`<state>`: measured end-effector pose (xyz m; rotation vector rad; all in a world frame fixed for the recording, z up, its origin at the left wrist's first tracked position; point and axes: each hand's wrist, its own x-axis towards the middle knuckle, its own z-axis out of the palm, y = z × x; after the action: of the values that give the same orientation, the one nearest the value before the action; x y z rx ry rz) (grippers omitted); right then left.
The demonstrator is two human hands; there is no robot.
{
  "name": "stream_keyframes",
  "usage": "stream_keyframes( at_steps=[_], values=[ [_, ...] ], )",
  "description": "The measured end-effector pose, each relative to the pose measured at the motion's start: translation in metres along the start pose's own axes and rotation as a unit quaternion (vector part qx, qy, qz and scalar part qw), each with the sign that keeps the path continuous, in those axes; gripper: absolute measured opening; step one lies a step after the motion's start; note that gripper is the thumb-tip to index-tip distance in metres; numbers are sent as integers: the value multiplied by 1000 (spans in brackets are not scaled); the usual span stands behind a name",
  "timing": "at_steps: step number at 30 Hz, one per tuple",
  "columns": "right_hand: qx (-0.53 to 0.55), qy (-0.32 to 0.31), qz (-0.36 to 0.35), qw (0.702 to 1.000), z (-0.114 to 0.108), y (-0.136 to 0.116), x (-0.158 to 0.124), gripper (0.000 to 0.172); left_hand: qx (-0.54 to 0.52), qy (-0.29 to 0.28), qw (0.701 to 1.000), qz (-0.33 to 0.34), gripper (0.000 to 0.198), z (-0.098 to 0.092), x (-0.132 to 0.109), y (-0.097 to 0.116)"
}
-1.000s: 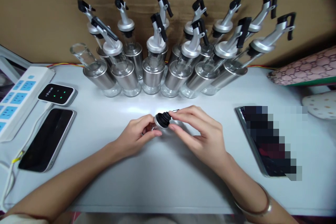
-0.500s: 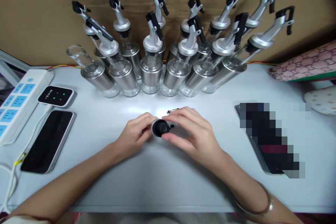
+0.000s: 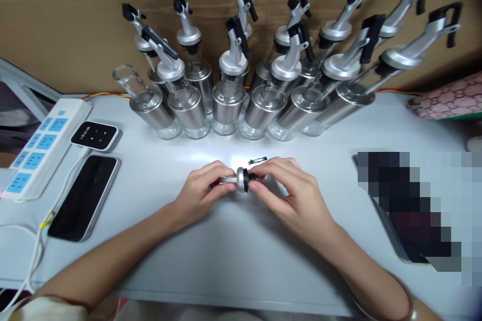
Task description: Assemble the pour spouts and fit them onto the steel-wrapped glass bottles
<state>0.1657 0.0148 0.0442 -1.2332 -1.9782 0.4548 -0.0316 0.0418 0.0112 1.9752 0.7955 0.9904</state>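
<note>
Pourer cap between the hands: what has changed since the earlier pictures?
The pourer cap was turned: its black stopper faced the camera, now it points sideways toward the right hand, the spout toward the left hand. Both hands kept hold. The small black part and the bottles stayed.

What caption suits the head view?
Left hand and right hand hold a pourer stopper before rows of glass bottles on a white table.

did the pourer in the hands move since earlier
Yes, it turned in place: still before the middle bottle, the pourer's black plug now points sideways at the right hand, not toward the camera.
</note>
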Motion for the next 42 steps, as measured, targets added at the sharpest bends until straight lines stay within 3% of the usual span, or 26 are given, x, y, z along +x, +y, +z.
stream_keyframes(
  at_steps=[2,6,8,16,21,23,25,27,28,32,34,36,42],
  values=[
    [23,-7,25,999,0,-1,-1,8,-14,-2,1000,-25,30,-1,0,2],
    [99,-26,86,991,3,-4,-3,6,-56,-13,987,-149,36,-2,-1,6],
    [106,-19,84,991,4,-5,-4,6,-81,-12,977,-198,40,-3,-2,7],
    [87,3,-24,996,6,-9,-5,8,-142,-27,964,-224,48,-4,2,7],
    [89,10,-81,993,6,-11,-5,18,-204,-30,949,-240,51,-3,3,6],
    [55,16,-121,991,2,-10,-5,20,-225,-5,939,-259,55,-4,3,1],
    [5,43,-147,988,-5,-8,-4,23,-236,67,932,-266,55,-6,4,-5],
    [-20,94,-141,985,-13,-6,-2,25,-208,160,934,-243,49,-9,5,-10],
    [-18,116,-130,985,-15,-6,-1,26,-170,171,945,-220,45,-10,5,-11],
    [-7,131,-80,988,-11,-2,1,31,38,112,988,-98,21,-9,5,-10],
    [6,112,-66,991,-5,-2,0,33,116,117,983,-75,10,-8,5,-10],
    [16,84,-61,994,-1,-2,-3,32,161,111,976,-96,9,-8,5,-12],
    [8,-96,-70,993,11,-1,-10,20,210,65,961,-165,13,-7,6,-14]
  ],
)
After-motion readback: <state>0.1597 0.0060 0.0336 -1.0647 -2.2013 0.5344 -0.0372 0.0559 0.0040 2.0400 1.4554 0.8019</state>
